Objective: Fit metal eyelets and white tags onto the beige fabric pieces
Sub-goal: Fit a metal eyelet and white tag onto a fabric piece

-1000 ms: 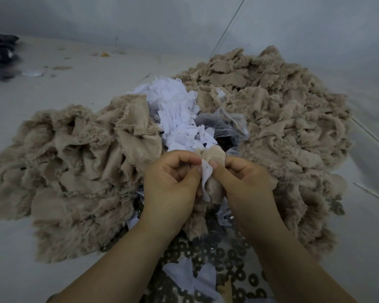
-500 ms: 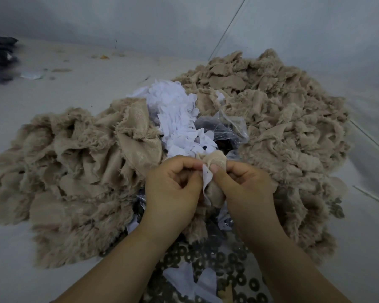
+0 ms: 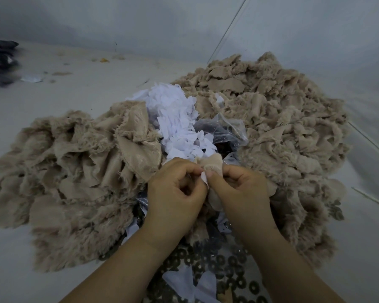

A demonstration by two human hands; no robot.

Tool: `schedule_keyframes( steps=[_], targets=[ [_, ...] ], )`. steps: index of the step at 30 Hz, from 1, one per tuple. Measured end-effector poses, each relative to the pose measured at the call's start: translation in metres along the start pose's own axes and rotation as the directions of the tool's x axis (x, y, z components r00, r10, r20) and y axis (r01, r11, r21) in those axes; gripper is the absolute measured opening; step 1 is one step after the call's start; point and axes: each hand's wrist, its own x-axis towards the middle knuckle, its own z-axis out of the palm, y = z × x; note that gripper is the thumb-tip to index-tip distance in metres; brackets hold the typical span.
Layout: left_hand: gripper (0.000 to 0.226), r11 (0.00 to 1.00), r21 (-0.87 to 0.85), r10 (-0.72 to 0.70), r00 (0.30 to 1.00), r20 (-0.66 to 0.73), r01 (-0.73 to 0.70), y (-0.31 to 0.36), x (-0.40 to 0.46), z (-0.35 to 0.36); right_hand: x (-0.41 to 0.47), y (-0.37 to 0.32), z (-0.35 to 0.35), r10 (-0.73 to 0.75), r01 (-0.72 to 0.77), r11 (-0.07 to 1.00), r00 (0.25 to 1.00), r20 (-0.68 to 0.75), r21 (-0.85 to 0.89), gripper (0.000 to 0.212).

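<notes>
Dark metal eyelets [image 3: 228,265] lie scattered nearest the viewer, ring-shaped, spread over clear plastic between the two forearms, with a few loose white tags [image 3: 184,283] among them. Just above them the left hand [image 3: 173,191] and the right hand [image 3: 239,189] meet, knuckle to knuckle, over one beige fabric piece [image 3: 212,165]; the fingers of both are curled and pinch that piece together with a small white tag [image 3: 204,177] wedged between the two thumbs. Whether an eyelet is already seated there cannot be told, since the fingers hide the spot. This looks like the fitting of a tag onto a single piece, midway through. To the left lies a heap of beige fabric [image 3: 74,171], fuzzy and frayed, and to the right a larger heap [image 3: 282,132]; which of them is finished and which waits is not readable from here, as no eyelets or tags show on their pieces. Between the heaps sit a mound of white tags [image 3: 177,119] and a crumpled clear bag [image 3: 221,130]. With so many eyelets and tags unused, much of the job seems left. Farther off, the pale tabletop [image 3: 53,95] carries bits of lint, and dark cloth [image 3: 0,60] sits at the far left edge.
</notes>
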Motion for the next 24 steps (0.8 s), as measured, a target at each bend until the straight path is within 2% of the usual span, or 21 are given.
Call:
schedule_keyframes(
  steps=[4,8,10,13,15,19,24],
  targets=[
    [0.008,1.000,0.012,-0.026,0.999,0.022,0.026,0.0001,0.0024,-0.0008,0.0020,-0.0010,-0.0032,0.050,-0.055,0.996,0.997,0.063,0.071,0.016],
    [0.013,0.983,-0.146,-0.098,0.990,0.098,0.112,0.0031,0.0065,-0.0022,0.0036,-0.0001,-0.0059,0.113,-0.117,0.984,0.993,0.040,0.134,0.029],
    [0.021,0.972,-0.199,-0.095,0.983,0.156,0.126,0.0042,0.0077,-0.0049,0.0029,-0.0009,-0.0055,0.123,-0.125,0.981,0.992,0.024,0.150,0.029],
    [0.038,0.978,-0.182,-0.059,0.971,0.232,0.103,0.0051,0.0070,-0.0079,0.0009,-0.0020,-0.0049,0.083,-0.085,0.988,0.996,0.024,0.129,0.035],
    [0.032,0.977,-0.190,-0.053,0.971,0.231,0.099,0.0054,0.0068,-0.0085,0.0010,-0.0017,-0.0053,0.078,-0.081,0.989,0.996,0.031,0.126,0.037],
    [0.021,0.972,-0.207,-0.067,0.978,0.200,0.109,0.0062,0.0095,-0.0089,0.0029,-0.0014,-0.0046,0.068,-0.071,0.991,0.997,0.030,0.111,0.024],
    [0.009,0.979,-0.194,-0.039,0.989,0.143,0.066,0.0075,0.0086,-0.0099,0.0042,0.0030,-0.0055,-0.003,0.003,1.000,0.999,-0.039,-0.020,0.022]
  ],
)
